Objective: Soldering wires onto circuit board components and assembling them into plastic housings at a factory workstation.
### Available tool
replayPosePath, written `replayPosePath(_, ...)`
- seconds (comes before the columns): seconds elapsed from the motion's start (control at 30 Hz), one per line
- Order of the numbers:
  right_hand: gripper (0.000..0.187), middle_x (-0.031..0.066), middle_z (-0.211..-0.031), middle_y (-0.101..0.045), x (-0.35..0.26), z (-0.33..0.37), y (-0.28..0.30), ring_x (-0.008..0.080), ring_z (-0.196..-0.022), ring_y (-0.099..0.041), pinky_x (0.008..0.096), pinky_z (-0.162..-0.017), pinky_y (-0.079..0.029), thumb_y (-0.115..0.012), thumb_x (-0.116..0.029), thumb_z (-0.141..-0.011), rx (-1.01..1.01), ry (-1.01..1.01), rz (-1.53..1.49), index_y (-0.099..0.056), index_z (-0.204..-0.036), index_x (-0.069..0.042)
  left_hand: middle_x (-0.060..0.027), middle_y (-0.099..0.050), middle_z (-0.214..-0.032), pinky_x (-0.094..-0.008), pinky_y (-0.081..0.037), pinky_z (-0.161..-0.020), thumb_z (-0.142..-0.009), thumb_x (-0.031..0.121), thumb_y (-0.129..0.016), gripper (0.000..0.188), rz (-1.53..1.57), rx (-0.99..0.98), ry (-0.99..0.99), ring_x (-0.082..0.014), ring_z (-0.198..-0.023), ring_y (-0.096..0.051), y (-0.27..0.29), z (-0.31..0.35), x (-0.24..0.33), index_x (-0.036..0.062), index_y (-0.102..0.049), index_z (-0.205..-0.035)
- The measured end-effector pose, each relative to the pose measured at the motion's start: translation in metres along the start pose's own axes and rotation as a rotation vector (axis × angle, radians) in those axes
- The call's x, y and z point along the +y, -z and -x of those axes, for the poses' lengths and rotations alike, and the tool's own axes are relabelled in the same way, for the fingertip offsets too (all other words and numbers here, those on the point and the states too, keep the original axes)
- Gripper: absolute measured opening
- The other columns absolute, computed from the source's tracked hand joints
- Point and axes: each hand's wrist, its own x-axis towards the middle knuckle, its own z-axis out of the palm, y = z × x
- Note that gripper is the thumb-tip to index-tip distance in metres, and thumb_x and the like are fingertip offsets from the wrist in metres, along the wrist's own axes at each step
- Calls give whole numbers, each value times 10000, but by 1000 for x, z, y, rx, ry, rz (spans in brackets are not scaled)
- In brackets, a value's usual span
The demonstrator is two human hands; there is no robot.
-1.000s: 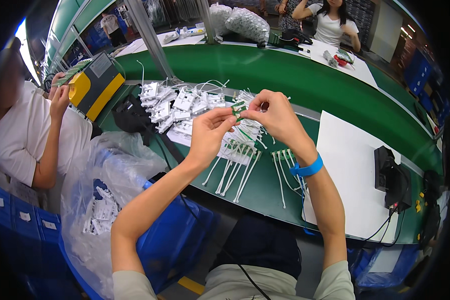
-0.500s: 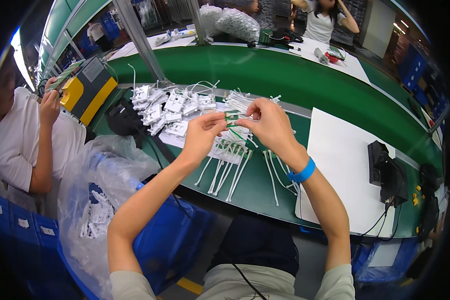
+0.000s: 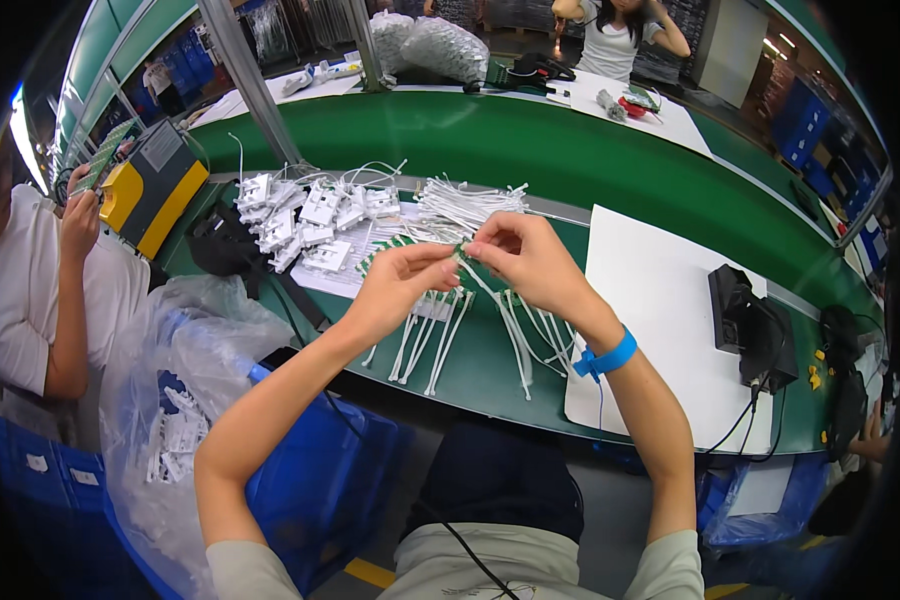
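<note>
Between the fingertips of both hands is a small green circuit board (image 3: 461, 250), mostly hidden by the fingers, with a white lead hanging below it. My left hand (image 3: 402, 287) pinches its left side. My right hand (image 3: 530, 262), with a blue band on the wrist, pinches the other side. Just beneath them, several green boards with white leads (image 3: 454, 335) lie on the green table, the leads hanging toward me. Behind the hands rests a bundle of loose white cables (image 3: 470, 202). A heap of white plastic housings (image 3: 320, 206) lies to its left.
A white sheet (image 3: 620, 330) covers the table's right part, with a black device (image 3: 755, 325) and cords on it. At left stand a yellow-grey machine (image 3: 155, 185) and a co-worker (image 3: 55, 290) holding a green board. A plastic-lined blue bin (image 3: 310, 470) stands below the table edge.
The whole view has shifted, so the table appears further left. My hands have drawn slightly closer together around the board. The co-worker at left still holds up a board.
</note>
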Motion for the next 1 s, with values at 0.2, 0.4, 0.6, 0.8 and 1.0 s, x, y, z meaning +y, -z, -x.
replayPosePath(0.2, 250, -25, -685, -517, -13, 19, -3, 50, -615, -473, 229, -557, -388, -618, -191, -985, -47, -48, -204, -559, -813, -19, -86, -732, -884, -263, -555, -773, -959, 135, -659, 185, -62, -145, -17, -132, -819, -694, -4, 10, 15, -39, -706, -999)
replayPosePath(0.4, 303, -45, -660, -384, -21, 39, 9, 66, -614, -325, 280, -547, -291, -527, -256, -1032, -243, -22, -197, -563, -845, -20, -128, -728, -868, -270, -566, -767, -942, 83, -672, 157, 7, -293, 48, -163, -828, -712, -15, 28, 33, -63, -701, -992)
replayPosePath(0.6, 306, -52, -642, -404, -18, 47, 6, 45, -578, -357, 245, -522, -299, -492, -293, -1055, -261, -90, -404, -550, -858, -67, -141, -733, -878, -270, -563, -747, -945, 95, -674, 166, 55, -373, 121, -163, -808, -707, -17, 27, 41, -64, -705, -986)
replayPosePath(0.8, 305, -52, -649, -397, -20, 46, -1, 47, -591, -336, 250, -527, -282, -504, -289, -1046, -227, -52, -406, -559, -867, -49, -81, -702, -795, -248, -527, -672, -943, 119, -688, 163, 48, -349, 88, -116, -703, -647, -18, 29, 39, -37, -697, -896)
replayPosePath(1.0, 314, -26, -610, -467, -32, 44, 2, 59, -545, -410, 237, -506, -341, -525, -254, -1021, -284, -56, -199, -549, -797, -36, -70, -700, -768, -237, -513, -640, -938, 129, -691, 166, -36, -389, 112, -91, -674, -625, -16, 35, 46, -25, -703, -878)
